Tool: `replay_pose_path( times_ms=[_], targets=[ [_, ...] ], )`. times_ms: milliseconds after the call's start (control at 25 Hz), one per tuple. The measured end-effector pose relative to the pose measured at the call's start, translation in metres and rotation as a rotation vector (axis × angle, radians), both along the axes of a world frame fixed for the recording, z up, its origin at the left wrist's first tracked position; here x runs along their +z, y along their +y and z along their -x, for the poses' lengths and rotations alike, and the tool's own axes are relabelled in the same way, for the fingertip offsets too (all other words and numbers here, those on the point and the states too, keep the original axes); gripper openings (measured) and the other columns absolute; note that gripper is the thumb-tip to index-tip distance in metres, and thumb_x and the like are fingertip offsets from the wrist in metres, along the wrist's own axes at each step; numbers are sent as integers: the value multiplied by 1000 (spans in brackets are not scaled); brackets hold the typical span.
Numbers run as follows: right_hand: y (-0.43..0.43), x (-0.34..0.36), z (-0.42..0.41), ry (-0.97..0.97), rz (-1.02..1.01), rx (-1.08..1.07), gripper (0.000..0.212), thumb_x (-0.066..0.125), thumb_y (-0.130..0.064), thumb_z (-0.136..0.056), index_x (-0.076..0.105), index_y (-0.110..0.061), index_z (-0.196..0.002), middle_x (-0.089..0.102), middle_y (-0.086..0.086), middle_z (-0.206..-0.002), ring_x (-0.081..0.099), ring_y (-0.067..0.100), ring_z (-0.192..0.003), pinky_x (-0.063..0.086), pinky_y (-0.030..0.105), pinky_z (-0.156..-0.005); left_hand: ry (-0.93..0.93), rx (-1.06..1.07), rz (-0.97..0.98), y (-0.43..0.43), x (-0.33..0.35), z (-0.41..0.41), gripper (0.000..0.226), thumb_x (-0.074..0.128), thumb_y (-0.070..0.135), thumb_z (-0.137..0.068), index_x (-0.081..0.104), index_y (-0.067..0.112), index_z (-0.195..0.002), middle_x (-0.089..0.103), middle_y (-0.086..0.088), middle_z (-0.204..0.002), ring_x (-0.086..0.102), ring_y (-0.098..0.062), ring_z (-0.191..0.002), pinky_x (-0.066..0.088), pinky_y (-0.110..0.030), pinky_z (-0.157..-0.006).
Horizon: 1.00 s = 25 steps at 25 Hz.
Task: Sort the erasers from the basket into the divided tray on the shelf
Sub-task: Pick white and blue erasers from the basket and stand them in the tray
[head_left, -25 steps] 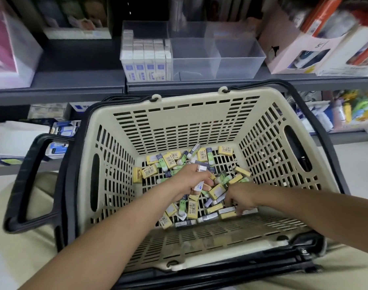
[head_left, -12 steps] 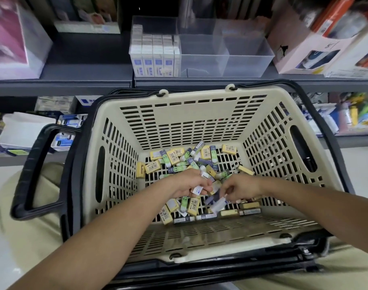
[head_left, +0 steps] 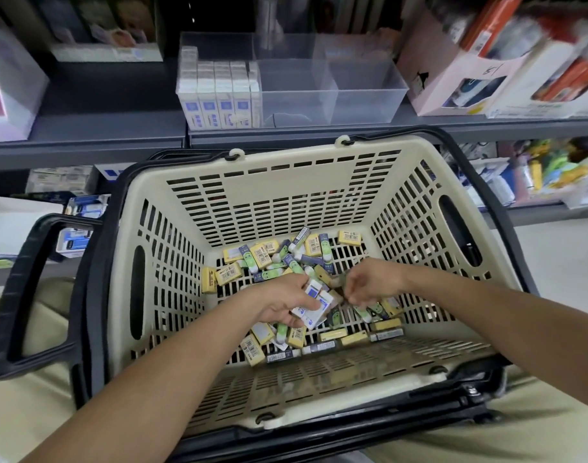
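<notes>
A small stack of white-and-blue erasers (head_left: pixel 314 304) sat clamped in our left hand (head_left: pixel 282 304), thumb over the top, low in the beige basket (head_left: pixel 286 182), their long sides slanting across the palm. Our right hand (head_left: pixel 369 284) was just beside it, fingers curled down into the loose pile (head_left: pixel 269 259) of yellow, green and dark-sleeved erasers; we could not tell whether it pinched one. The divided tray (head_left: pixel 363 98) stood on the shelf (head_left: pixel 119 128) ahead and above, beyond the basket's far wall. Its left compartment, which we judged the target, held matching erasers (head_left: pixel 219 98) upright in rows. Our left hand was the nearer to that compartment
</notes>
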State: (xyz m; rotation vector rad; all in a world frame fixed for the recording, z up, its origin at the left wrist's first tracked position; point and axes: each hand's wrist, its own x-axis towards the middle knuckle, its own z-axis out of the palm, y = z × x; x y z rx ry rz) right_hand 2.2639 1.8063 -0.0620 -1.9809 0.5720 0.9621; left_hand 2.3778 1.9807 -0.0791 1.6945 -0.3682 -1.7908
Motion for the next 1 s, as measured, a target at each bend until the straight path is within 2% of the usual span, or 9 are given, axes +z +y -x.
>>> replay_pose_path(
  times_ms=[80,160,240,320,520,680,800,880,1000],
  targets=[
    [-6,-2,9,184,194,341,18,63,-10,-85,66,-14,-103,67,5,-103,65,14,-83,55,25,-75,-28,26,-4,0,-1,-3,14,56,5,-91,53,15,-100,65,-9,-104,62,-17,-83,47,-23,-54],
    [-4,-8,16,332,257,520,38,63,-8,-84,61,-18,-121,58,5,-123,60,21,-105,51,32,-89,-52,65,-8,0,0,-8,12,56,5,-91,53,16,-96,63,-7,-99,59,-14,-77,47,-22,-53],
    [4,-12,19,382,319,663,51,64,-7,-83,52,-22,-131,42,3,-144,45,27,-127,42,36,-100,-65,85,-6,0,1,-10,12,56,5,-91,53,16,-95,60,-6,-100,56,-14,-77,47,-21,-51],
    [7,-16,19,398,347,729,56,64,-7,-83,49,-23,-134,34,3,-149,38,28,-132,38,35,-101,-77,79,1,0,1,-10,12,57,5,-91,54,17,-94,58,-5,-101,55,-13,-78,47,-21,-51],
    [5,-16,19,419,332,689,35,66,-16,-84,58,-13,-118,46,5,-136,46,26,-120,39,29,-83,-49,113,27,-1,4,-11,12,54,6,-92,52,18,-95,63,-6,-93,60,-15,-75,44,-23,-50],
    [8,-7,11,291,174,485,33,63,-25,-86,60,-13,-117,56,0,-123,51,19,-111,41,27,-88,26,198,43,1,5,-16,17,52,6,-92,48,19,-103,67,-16,-107,66,-26,-88,43,-26,-51],
    [7,3,-1,97,-48,146,23,60,-19,-88,61,-9,-108,59,-12,-94,58,3,-80,44,16,-69,28,251,44,2,2,-15,26,54,6,-91,51,22,-111,66,-13,-111,64,-24,-94,53,-31,-60],
    [4,8,-7,3,-199,-159,16,58,-9,-87,62,-6,-102,63,-7,-84,59,2,-66,47,15,-61,48,253,66,1,1,-13,29,59,7,-89,51,22,-113,63,-12,-116,61,-21,-101,54,-35,-71],
    [1,12,-13,-101,-386,-485,14,58,0,-85,63,-4,-97,69,9,-87,66,13,-76,54,20,-70,130,247,135,0,0,-10,42,72,12,-81,52,21,-117,64,-6,-115,61,-17,-106,52,-35,-86]
  ],
)
